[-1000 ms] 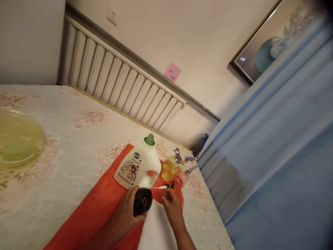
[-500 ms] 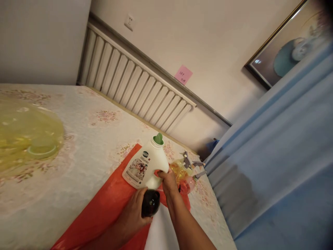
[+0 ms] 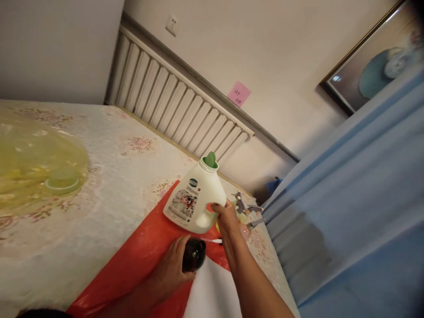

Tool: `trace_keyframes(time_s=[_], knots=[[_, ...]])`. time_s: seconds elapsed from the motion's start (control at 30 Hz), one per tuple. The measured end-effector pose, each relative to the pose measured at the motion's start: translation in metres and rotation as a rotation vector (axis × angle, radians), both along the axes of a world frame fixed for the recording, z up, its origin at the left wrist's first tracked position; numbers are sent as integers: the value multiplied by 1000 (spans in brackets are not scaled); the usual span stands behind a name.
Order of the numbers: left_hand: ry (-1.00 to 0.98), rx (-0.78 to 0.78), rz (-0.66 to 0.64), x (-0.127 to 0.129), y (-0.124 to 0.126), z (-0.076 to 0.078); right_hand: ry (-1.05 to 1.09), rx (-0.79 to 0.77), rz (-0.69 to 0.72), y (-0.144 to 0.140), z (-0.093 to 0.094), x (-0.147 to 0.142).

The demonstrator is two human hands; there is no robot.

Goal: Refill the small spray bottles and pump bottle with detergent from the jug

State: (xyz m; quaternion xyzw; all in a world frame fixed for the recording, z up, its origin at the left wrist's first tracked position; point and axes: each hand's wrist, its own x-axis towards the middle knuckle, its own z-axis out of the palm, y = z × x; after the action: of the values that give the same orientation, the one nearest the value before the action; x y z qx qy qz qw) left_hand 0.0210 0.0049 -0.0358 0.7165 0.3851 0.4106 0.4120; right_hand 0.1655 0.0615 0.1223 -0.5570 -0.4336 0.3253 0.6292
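One second ago the right hand (image 3: 228,219) was beside the white jug (image 3: 207,190); now its fingers are closed around the handle (image 3: 218,197), and the jug appears slightly raised above the red sheet (image 3: 142,251). The left hand (image 3: 175,261) is curled around a dark bottle (image 3: 194,255), just in front. Spray bottles (image 3: 244,205) stand close on the right, near the table's (image 3: 115,181) edge; leftward, there is open room until the yellow bag (image 3: 29,159).
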Motion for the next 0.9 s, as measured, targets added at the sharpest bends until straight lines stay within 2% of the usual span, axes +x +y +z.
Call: trace_keyframes(time_s=[0.23, 0.47, 0.57, 0.7, 0.8, 0.9], knots=[[-12, 22, 1, -1, 0, -2, -87, 21, -73, -15, 58, 20], [-30, 20, 13, -2, 0, -1, -238, -98, -117, -66, 105, 50], [-25, 33, 8, -4, 1, 3, -330, -149, -146, -92, 116, 64], [-22, 41, -8, -5, 2, 6, -662, -285, -153, -127, 122, 84], [-18, 32, -8, -5, 2, 6, -818, -375, -105, -151, 124, 94], [-27, 31, 3, -4, 2, 6, -854, -417, -19, -171, 124, 101]])
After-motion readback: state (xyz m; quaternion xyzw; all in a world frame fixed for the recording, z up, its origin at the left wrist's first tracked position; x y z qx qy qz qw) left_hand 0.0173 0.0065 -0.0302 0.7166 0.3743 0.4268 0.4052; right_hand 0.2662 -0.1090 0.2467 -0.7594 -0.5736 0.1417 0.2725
